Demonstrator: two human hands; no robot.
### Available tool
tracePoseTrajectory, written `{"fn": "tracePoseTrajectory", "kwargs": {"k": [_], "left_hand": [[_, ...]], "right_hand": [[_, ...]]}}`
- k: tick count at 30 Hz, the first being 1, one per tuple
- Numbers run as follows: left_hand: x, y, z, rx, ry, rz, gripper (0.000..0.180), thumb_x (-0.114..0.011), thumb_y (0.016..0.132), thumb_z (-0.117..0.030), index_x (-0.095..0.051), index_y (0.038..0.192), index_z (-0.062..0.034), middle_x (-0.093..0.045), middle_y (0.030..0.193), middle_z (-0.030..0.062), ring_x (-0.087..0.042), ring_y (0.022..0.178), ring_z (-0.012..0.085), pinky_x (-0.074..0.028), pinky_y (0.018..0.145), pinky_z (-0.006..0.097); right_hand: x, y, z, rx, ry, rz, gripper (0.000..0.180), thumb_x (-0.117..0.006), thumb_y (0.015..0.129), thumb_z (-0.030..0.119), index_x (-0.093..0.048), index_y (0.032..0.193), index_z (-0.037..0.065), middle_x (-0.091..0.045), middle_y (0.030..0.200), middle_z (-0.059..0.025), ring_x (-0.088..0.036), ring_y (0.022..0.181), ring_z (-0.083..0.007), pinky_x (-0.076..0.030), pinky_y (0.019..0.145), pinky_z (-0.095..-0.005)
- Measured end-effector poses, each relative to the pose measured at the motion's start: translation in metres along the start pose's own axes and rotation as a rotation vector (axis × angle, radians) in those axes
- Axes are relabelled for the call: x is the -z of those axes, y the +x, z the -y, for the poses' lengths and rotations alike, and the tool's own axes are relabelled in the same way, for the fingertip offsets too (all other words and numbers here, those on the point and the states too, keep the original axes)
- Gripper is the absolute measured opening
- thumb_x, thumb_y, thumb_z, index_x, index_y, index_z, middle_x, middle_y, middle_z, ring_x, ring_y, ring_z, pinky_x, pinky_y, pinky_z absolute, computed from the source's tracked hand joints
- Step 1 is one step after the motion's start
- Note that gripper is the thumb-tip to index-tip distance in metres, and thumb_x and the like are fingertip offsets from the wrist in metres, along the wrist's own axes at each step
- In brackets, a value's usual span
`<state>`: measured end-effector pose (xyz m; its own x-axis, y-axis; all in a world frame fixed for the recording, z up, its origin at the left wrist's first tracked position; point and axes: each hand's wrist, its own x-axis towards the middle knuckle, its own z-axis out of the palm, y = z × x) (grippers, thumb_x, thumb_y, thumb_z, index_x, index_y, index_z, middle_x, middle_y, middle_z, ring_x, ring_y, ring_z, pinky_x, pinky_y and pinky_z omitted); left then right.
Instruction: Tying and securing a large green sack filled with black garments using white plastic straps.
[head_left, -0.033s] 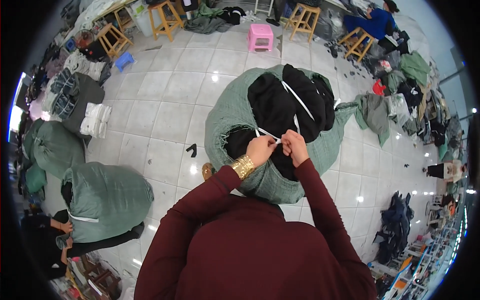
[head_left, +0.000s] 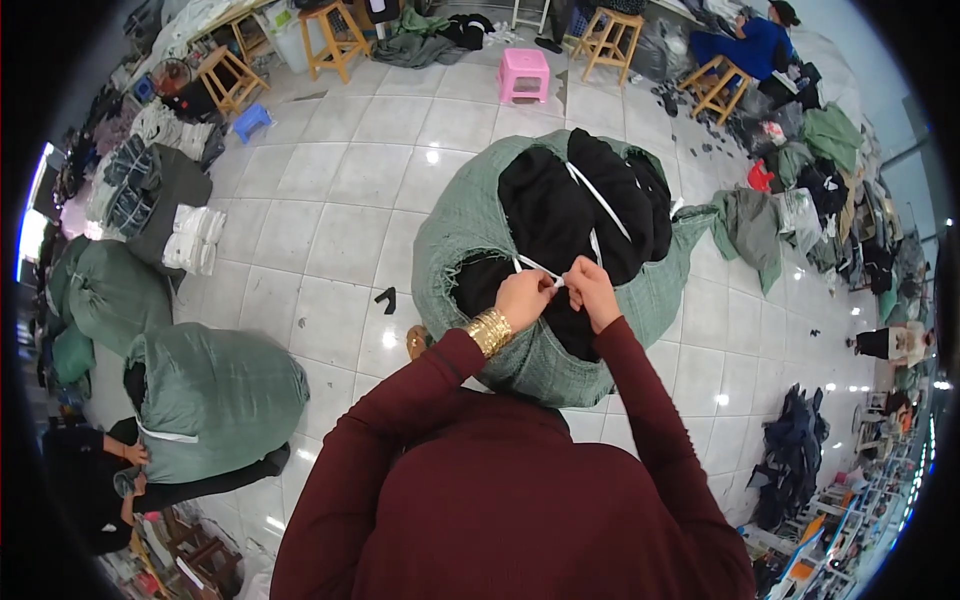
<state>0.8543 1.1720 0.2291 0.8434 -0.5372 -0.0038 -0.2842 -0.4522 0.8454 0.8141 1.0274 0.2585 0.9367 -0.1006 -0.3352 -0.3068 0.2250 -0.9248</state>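
In front of me stands a big green woven sack (head_left: 452,225), its mouth wide and its torn edge frayed. Black fabric bundles (head_left: 545,205) fill it, crossed by a thin white strip (head_left: 603,205). Over the near side of the mouth, my left hand (head_left: 523,300) pinches the strip with thumb and forefinger. My right hand (head_left: 592,294) is closed right beside it, gripping the same strip at what looks like a knot. Fine detail between the fingertips is too small to make out. A gold bracelet (head_left: 489,331) circles my left wrist.
At lower left, a co-worker's hands (head_left: 132,470) touch another stuffed green sack (head_left: 215,400). A pink stool (head_left: 524,76) stands beyond my sack. Stacked white cloth (head_left: 193,240) lies left, dark garments (head_left: 790,455) right. Wooden stools (head_left: 608,45) and a seated person (head_left: 745,45) are far off.
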Motion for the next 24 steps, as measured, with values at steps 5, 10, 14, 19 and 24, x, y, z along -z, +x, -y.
{"fn": "tracePoseTrajectory", "kwargs": {"k": [5,10,14,19,24], "left_hand": [[0.007,-0.008,0.003,0.019,-0.073,-0.039,0.015,-0.058,0.076,-0.017,-0.062,0.082,-0.0039,-0.063,0.068,0.0089,-0.061,0.064,0.0232,-0.047,0.059,0.031],[0.006,-0.005,0.004,0.036,-0.166,0.011,0.016,-0.058,0.075,-0.018,-0.062,0.084,-0.0053,-0.063,0.073,0.0086,-0.061,0.069,0.0239,-0.047,0.062,0.033],[0.007,-0.003,0.001,0.048,-0.089,0.057,0.017,-0.056,0.078,-0.014,-0.059,0.088,-0.0001,-0.063,0.072,0.0096,-0.06,0.054,0.016,-0.046,0.052,0.027],[0.011,0.006,-0.019,0.348,-0.503,0.319,0.021,-0.046,0.086,-0.013,-0.052,0.092,0.0062,-0.06,0.074,0.0115,-0.06,0.048,0.0191,-0.045,0.039,0.023],[-0.001,-0.004,-0.003,-0.122,0.024,-0.016,0.02,-0.047,0.085,-0.019,-0.054,0.078,-0.0013,-0.055,0.058,0.0123,-0.057,0.054,0.0281,-0.043,0.05,0.036]], "right_hand": [[-0.002,-0.007,0.018,0.351,-1.027,0.031,0.025,-0.061,0.076,0.022,-0.046,0.077,0.002,-0.048,0.057,-0.0112,-0.052,0.054,-0.0244,-0.042,0.051,-0.0324],[0.022,0.007,0.007,0.38,-1.252,0.151,0.029,-0.057,0.079,0.028,-0.052,0.066,0.002,-0.053,0.066,-0.0105,-0.051,0.054,-0.0254,-0.038,0.05,-0.0334],[0.01,-0.005,-0.007,0.19,-0.649,-0.006,0.034,-0.055,0.081,0.022,-0.052,0.053,0.003,-0.048,0.065,-0.0023,-0.044,0.051,-0.0108,-0.03,0.045,-0.0241],[-0.008,-0.006,-0.014,-0.039,0.439,-0.102,0.025,-0.05,0.084,0.017,-0.047,0.062,0.006,-0.049,0.063,-0.0014,-0.034,0.039,-0.0056,-0.02,0.033,-0.0192],[-0.011,0.011,-0.001,-0.068,0.53,-0.089,0.027,-0.049,0.082,0.014,-0.04,0.057,0.009,-0.048,0.06,-0.0033,-0.027,0.033,-0.0058,-0.02,0.033,-0.0211]]}}
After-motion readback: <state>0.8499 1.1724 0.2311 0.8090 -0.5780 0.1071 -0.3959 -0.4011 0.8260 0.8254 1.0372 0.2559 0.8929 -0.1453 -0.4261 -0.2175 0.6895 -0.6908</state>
